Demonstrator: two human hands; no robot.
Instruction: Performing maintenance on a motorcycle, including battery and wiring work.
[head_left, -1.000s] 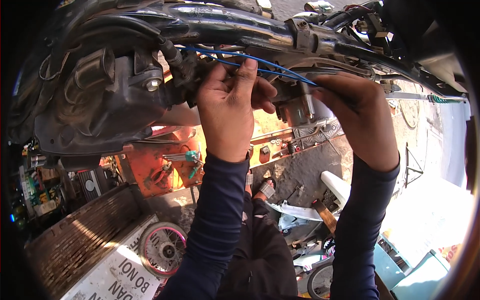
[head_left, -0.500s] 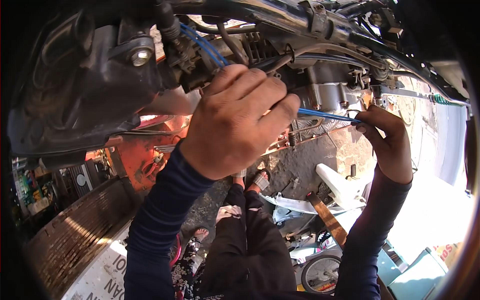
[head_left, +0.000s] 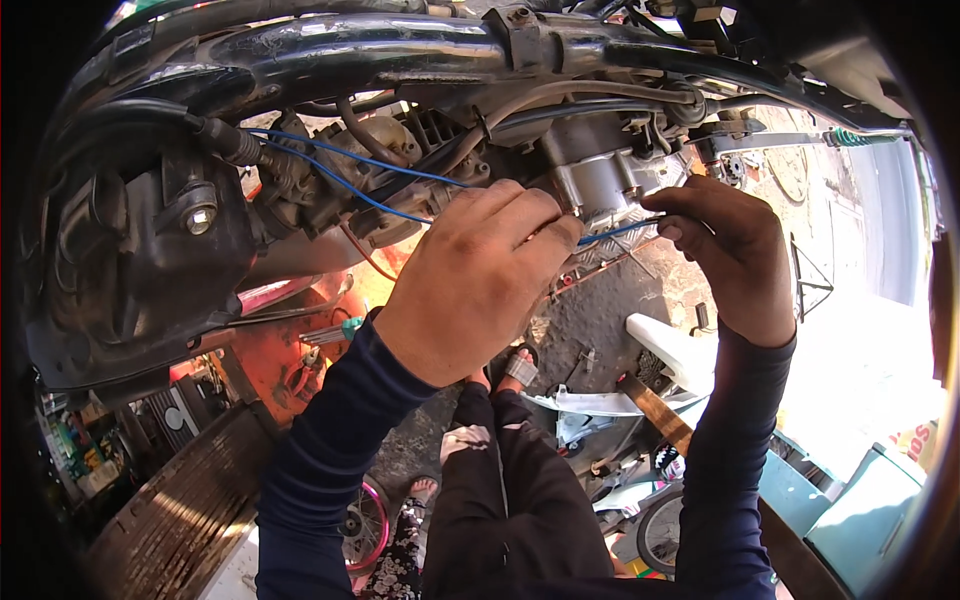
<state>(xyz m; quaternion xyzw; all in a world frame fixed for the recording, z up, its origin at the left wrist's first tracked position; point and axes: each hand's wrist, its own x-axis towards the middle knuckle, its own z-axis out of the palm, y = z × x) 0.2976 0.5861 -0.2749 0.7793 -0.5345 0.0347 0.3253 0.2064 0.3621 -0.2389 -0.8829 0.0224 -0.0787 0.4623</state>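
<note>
Two thin blue wires (head_left: 342,180) run from a dark rubber-sleeved part (head_left: 232,142) on the left, under the motorcycle frame tube (head_left: 350,55), to my left hand. My left hand (head_left: 475,275) is closed around them, back of the hand up, hiding its fingertips. Beyond it the wires continue as a short stretch to my right hand (head_left: 735,245), which pinches their end between thumb and fingers. Close behind both hands is the silver engine casing (head_left: 595,185). A black plastic housing (head_left: 130,280) with a bolt hangs at left.
An orange-red surface (head_left: 265,360) with tools lies low at left, near a brown slatted panel (head_left: 175,495). On the ground are a white plastic part (head_left: 665,345) and a wooden plank (head_left: 660,415). A pink wheel rim (head_left: 380,525) stands beside another person's patterned trouser leg (head_left: 405,550).
The view has shifted, showing more of the frame tube. My right hand has come closer to my left, shortening the wire between them. The wires left of my left hand now spread apart.
</note>
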